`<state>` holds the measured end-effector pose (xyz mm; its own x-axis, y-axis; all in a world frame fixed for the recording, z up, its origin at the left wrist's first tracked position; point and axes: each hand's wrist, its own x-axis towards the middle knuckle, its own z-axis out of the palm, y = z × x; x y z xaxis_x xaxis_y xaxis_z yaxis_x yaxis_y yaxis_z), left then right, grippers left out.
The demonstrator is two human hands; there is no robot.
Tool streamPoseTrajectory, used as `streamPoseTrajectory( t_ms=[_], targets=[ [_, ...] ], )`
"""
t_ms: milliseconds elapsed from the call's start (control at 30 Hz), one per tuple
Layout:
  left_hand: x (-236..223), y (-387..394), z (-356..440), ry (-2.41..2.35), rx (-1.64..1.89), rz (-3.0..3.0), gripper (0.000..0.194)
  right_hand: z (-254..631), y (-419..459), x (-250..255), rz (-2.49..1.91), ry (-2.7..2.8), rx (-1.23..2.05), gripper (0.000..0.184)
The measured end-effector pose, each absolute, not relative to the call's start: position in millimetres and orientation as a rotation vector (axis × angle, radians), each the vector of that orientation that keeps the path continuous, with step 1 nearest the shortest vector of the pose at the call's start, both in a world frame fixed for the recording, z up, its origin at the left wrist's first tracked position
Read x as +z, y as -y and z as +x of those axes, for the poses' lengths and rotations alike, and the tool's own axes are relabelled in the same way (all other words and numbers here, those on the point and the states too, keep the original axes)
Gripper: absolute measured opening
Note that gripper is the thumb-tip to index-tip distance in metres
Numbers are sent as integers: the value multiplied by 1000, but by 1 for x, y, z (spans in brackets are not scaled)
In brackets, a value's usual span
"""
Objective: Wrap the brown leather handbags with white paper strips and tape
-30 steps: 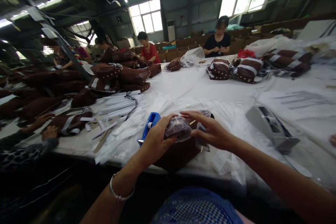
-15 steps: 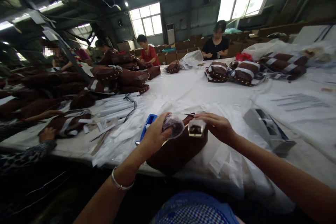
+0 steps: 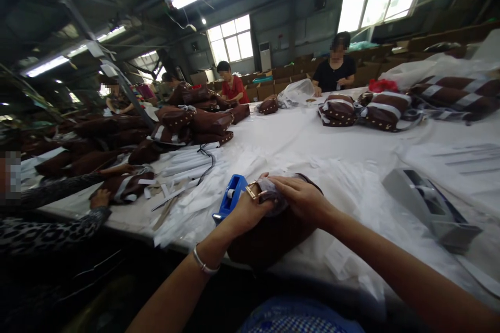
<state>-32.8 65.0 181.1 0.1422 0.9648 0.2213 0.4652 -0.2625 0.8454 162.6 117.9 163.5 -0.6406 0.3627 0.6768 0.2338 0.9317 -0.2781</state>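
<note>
A dark brown bag (image 3: pixel 269 239) lies on the white-covered table in front of me. On top of it is a strap end wrapped in clear film (image 3: pixel 278 202), with a gold buckle (image 3: pixel 254 191). My left hand (image 3: pixel 250 214) is closed around the wrapped strap beside the buckle. My right hand (image 3: pixel 299 197) lies over the other side of the wrapped strap, its fingers stretched out and close together; its thumb is hidden. A blue tape dispenser (image 3: pixel 231 199) stands just beyond my left hand.
A grey tape dispenser (image 3: pixel 429 210) stands at the right. Thin white sheets (image 3: pixel 191 208) spread over the table. Brown bags (image 3: pixel 213 119) are piled at the left, and wrapped ones (image 3: pixel 386 111) lie at the back right. A co-worker's hands (image 3: pixel 102 199) handle another bag at the left.
The buckle has moved left and turned, now lying by my left hand. My right hand has come left and flattened over the wrapped strap. The whole view has shifted slightly.
</note>
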Motion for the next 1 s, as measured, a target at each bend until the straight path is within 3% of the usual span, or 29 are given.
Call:
streamPoseTrajectory(
  t_ms=[133, 467, 733, 1000],
  targets=[
    [175, -65, -28, -1292, 1099, 1746, 53, 172, -120, 161, -278, 2380, 291, 71],
    [196, -47, -27, -797, 1000, 1114, 94, 176, -118, 152, -255, 2217, 218, 52],
    [200, -37, -34, -594, 954, 628, 65, 179, -116, 152, -164, 2223, 352, 45],
    [203, -29, -14, -846, 959, 904, 54, 174, -114, 147, -169, 2246, 275, 49]
  ],
)
